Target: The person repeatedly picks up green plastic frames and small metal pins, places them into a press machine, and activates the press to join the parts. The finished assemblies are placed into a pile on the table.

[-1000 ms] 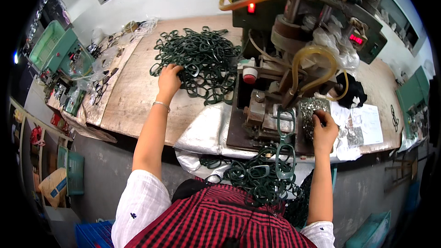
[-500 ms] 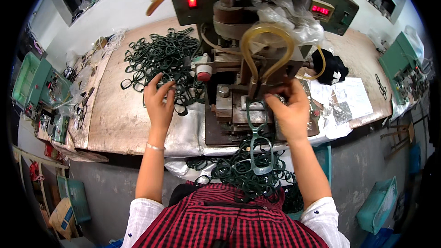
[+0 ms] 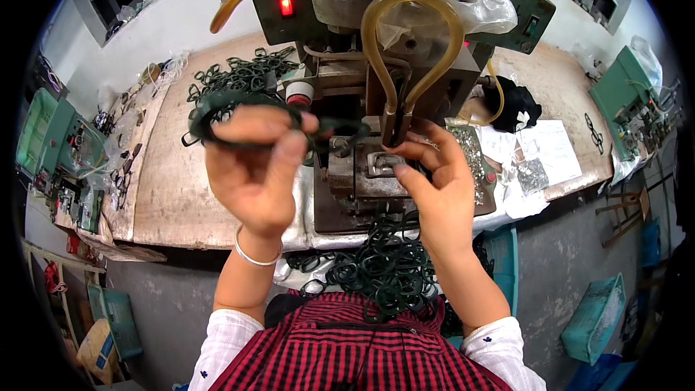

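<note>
My left hand [image 3: 253, 166] grips a dark green eyeglass frame [image 3: 197, 119], smeared by motion, in front of the press. One lens rim of it reaches toward the machine's middle. Fingers curled and apart, my right hand [image 3: 434, 188] is at the small metal fixture [image 3: 384, 164] of the bench press [image 3: 337, 11]. Its thumb is beside the fixture's pale block and its fingertips are by the dark upright tool under the yellow tube loop [image 3: 371, 36]. I see nothing held in it.
Dark frames lie heaped on the bench [image 3: 174, 195] behind my left hand. A second pile of frames [image 3: 384, 264] rests between the press and my lap. Papers [image 3: 554, 152] and a black cloth [image 3: 515, 105] lie at the right. Green machines stand at both sides.
The frame that hung at the fixture is no longer there. My left hand has come nearer and rightward, now holding a frame. My right hand has shifted slightly left and nearer.
</note>
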